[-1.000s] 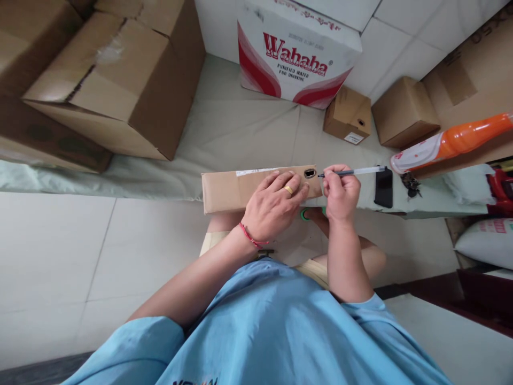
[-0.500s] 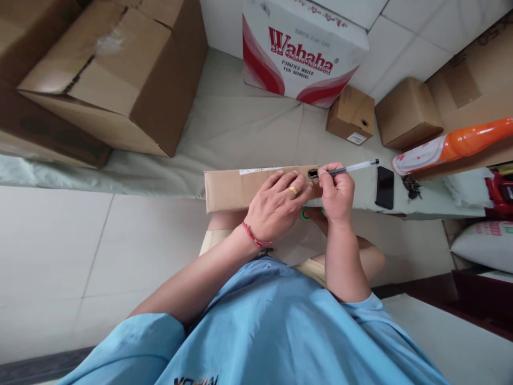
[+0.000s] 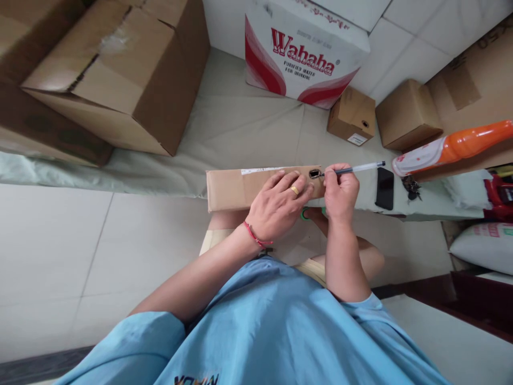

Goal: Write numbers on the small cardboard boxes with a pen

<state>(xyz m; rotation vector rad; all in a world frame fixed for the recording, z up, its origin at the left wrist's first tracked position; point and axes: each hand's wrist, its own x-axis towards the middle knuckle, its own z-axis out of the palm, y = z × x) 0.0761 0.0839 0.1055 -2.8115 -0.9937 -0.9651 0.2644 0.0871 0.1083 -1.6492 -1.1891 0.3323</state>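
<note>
On the cloth-covered worktop (image 3: 240, 133) a big brown carton (image 3: 116, 80) fills the 10 o'clock corner and a red-and-white Wahaha water carton (image 3: 304, 53) stands at 12 o'clock. A long flat cardboard parcel (image 3: 232, 187) lies along the near edge, just above the middle. The left hand (image 3: 280, 206) rests on the parcel's right half with fingers spread loosely over its top. At its 3 o'clock, short of a black phone (image 3: 385, 188), the right hand (image 3: 340, 192) is closed round a nearly level pen (image 3: 356, 169), whose tip is at a dark oval hole (image 3: 315, 173) near the parcel's right end.
</note>
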